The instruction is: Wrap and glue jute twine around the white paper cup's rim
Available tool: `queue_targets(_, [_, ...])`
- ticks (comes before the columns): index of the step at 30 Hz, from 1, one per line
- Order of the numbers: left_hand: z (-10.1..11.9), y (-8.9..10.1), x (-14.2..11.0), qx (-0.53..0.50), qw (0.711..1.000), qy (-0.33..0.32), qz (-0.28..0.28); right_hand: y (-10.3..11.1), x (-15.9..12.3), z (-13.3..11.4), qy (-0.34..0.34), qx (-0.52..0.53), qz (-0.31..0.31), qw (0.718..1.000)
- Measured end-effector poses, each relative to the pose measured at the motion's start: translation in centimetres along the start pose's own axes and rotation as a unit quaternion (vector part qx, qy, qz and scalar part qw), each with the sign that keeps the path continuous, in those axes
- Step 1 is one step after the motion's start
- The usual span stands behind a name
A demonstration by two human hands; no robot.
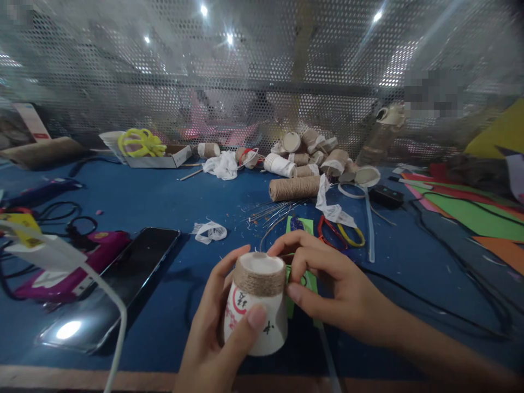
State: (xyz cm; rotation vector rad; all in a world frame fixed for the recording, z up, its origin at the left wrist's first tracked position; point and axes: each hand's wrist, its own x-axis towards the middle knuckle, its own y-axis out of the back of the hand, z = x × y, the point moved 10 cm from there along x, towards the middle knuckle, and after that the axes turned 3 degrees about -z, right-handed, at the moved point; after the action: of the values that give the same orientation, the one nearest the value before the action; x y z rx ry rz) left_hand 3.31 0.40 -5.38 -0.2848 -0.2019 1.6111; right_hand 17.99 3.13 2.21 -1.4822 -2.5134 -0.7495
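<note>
A white paper cup (268, 327) with printed red and black characters sits in my left hand (221, 322), narrow end up and slightly tilted. Brown twine (260, 279) is wound in several turns around its upper part. My left fingers curl around the far side while the thumb presses on the front. At the cup's right side, my right hand (323, 273) is bent in a pinch against the wound twine, its fingertips partly hidden. A thin strand curves behind the cup near the right index finger. Further back lies a roll of twine (293, 189).
A phone (151, 251), a magenta device (88, 259) and a white cable (120, 311) lie at left. Red-and-yellow-handled scissors (350, 234), glue sticks (370, 229) and a green strip are near my right hand. Twine-wrapped cups (335, 161) pile up behind; coloured paper (466, 210) lies right.
</note>
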Motion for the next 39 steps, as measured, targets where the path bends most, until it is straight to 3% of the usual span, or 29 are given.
queue_targets(7, [0.6,0.0,-0.4,0.061,0.998,-0.003,0.013,-0.1,-0.3,-1.1,0.054,-0.079,0.009,0.995])
queue_targets(11, [0.3,0.2,-0.3,0.016,1.0,0.001,0.02,1.7,-0.4,-1.4,0.065,-0.154,0.037,0.985])
queue_targets(14, [0.0,0.2,-0.2,0.002,1.0,0.02,0.011,3.3,-0.4,-0.1,0.027,-0.266,0.04,0.963])
queue_targets(18, [-0.7,-0.3,-0.2,-0.036,0.997,0.063,-0.015,4.1,-1.0,3.2,-0.057,-0.438,-0.035,0.897])
queue_targets(21, [-1.0,-0.6,-0.3,-0.037,0.996,0.08,-0.034,4.2,-1.7,4.6,-0.073,-0.467,-0.063,0.879])
queue_targets(28, [-1.3,-1.3,-0.6,-0.007,0.993,0.092,-0.073,4.4,-1.8,5.9,-0.09,-0.534,-0.049,0.84])
queue_targets(34, [-1.0,-1.6,-0.6,0.0,0.991,0.099,-0.087,6.5,-1.1,5.0,-0.143,-0.521,0.04,0.841])
queue_targets(39, [-1.2,-1.4,-0.5,0.018,0.992,0.078,-0.096,9.7,-1.8,3.4,-0.137,-0.403,0.201,0.882])
